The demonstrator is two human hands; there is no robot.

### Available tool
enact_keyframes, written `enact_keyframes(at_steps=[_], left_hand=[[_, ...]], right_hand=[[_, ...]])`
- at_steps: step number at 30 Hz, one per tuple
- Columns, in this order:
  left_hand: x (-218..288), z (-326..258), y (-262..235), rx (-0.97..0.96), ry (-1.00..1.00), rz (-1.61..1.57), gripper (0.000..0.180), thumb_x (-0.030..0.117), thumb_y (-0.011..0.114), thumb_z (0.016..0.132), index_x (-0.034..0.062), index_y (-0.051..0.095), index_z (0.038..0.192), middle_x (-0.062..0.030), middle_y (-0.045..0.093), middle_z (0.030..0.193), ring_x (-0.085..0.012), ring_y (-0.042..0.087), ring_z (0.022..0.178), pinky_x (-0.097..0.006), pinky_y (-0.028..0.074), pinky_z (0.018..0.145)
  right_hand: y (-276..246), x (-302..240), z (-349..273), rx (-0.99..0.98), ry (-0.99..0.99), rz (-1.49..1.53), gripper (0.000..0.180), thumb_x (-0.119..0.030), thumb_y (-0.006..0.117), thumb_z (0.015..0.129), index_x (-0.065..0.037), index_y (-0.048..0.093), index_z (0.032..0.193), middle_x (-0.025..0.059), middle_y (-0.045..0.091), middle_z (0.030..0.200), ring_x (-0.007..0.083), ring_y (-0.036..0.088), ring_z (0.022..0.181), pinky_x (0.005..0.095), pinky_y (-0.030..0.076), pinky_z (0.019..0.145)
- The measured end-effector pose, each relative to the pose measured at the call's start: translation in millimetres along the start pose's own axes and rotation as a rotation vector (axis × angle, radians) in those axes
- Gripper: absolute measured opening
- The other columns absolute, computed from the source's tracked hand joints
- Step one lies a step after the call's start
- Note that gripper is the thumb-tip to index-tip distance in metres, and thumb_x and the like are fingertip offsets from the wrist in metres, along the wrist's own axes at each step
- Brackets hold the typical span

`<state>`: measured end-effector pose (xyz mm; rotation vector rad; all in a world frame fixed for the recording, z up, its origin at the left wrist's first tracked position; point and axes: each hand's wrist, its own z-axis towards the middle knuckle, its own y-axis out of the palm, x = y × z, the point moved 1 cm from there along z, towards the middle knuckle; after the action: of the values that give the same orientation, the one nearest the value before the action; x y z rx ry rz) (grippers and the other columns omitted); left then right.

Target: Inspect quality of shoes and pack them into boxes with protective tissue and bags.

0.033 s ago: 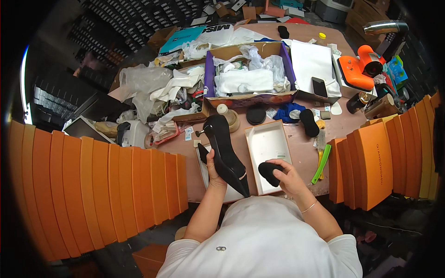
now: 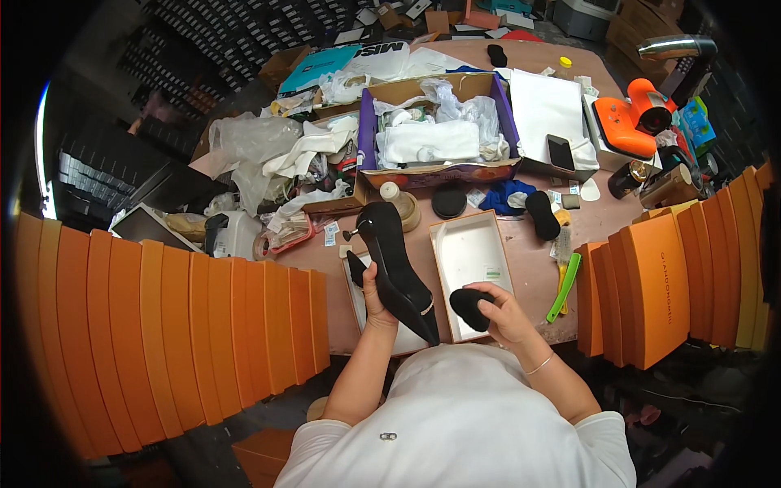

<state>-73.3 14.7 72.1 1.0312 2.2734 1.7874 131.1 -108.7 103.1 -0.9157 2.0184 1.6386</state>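
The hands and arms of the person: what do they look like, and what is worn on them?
Both forearms are bare. The left hand wears nothing that I can see. The right hand has a thin bracelet at the wrist. A white short-sleeved shirt covers the shoulders and upper arms.

Shoe workshop, stacked orange shoeboxes (image 2: 203,325), cluttered worktable (image 2: 529,268)

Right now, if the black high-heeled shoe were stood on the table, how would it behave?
The black high-heeled shoe would probably tip easily, since its heel looks thin. Its shape holds in the left hand, so it is likely stiff. It seems light, held one-handed.
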Motion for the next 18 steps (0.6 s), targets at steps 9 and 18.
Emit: enact_keyframes(at_steps=[9, 18], left_hand=[[-2, -7, 14, -0.047, -0.038, 0.063, 0.046, 0.029, 0.069, 0.077, 0.0051, 0.058, 0.114, -0.0088, 0.067, 0.101, -0.0231, 0.067, 0.089, -0.036, 0.057, 0.081], [2, -14, 0, -0.019, -0.067, 0.094, 0.053, 0.027, 0.071, 0.074, 0.0040, 0.055, 0.119, -0.0096, 0.065, 0.106, -0.0219, 0.065, 0.094, -0.035, 0.055, 0.086]], right_hand=[[68, -40, 17, -0.199, -0.765, -1.181, 0.041, -0.008, 0.072, 0.075, -0.011, 0.063, 0.115, 0.0084, 0.060, 0.095, 0.0208, 0.057, 0.085, 0.0338, 0.045, 0.078], [56, -84, 49, -0.018, -0.866, -1.384, 0.041, -0.008, 0.072, 0.074, -0.009, 0.063, 0.113, 0.0124, 0.058, 0.098, 0.0302, 0.055, 0.090, 0.0373, 0.044, 0.078]])
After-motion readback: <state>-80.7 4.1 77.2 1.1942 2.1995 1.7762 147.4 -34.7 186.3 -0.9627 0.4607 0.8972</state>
